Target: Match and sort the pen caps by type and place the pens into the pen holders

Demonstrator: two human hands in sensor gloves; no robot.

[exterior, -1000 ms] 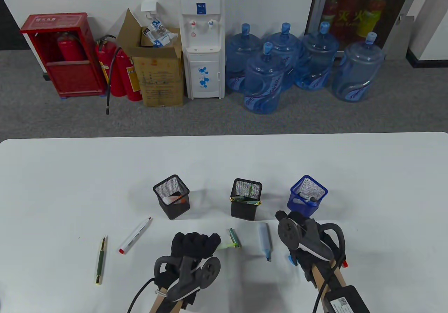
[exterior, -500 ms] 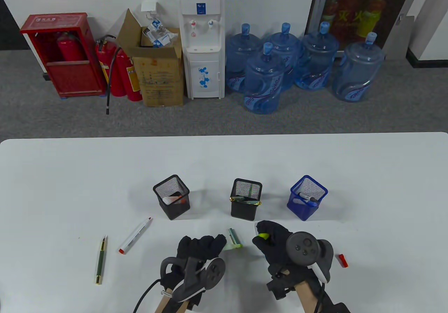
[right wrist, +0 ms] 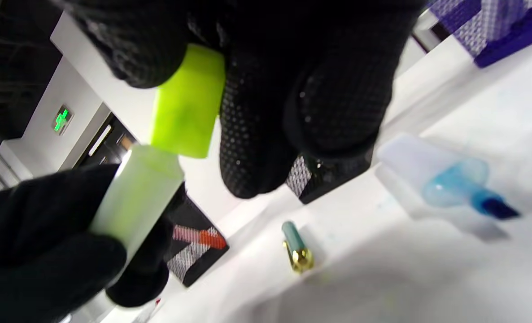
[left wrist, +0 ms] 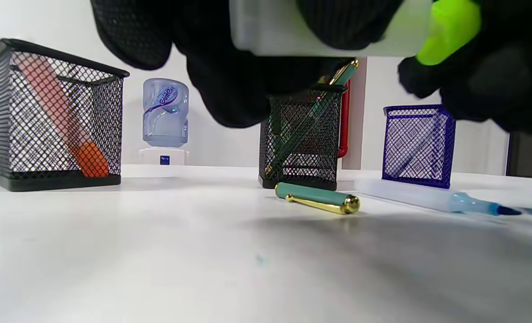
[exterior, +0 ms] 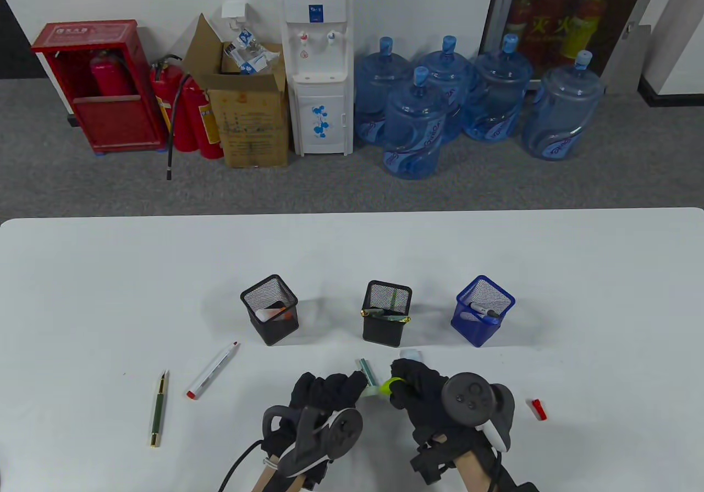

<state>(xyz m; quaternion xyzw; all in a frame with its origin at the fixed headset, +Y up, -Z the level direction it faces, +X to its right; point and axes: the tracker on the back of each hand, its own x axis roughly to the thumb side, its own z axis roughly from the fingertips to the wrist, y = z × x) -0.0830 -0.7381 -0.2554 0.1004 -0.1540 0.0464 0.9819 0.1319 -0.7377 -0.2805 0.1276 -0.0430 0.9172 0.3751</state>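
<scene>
The pale green highlighter (right wrist: 136, 193) was gripped in the left hand (exterior: 324, 395) above the tabletop (exterior: 577, 294). Its lime cap (right wrist: 187, 103) was pinched in the right hand's (exterior: 421, 393) fingers (right wrist: 252, 134), mouth meeting the barrel's end. Below lay a teal-and-gold cap (left wrist: 317, 198) and an uncapped blue highlighter (left wrist: 432, 199), before three mesh holders (exterior: 386, 320).
</scene>
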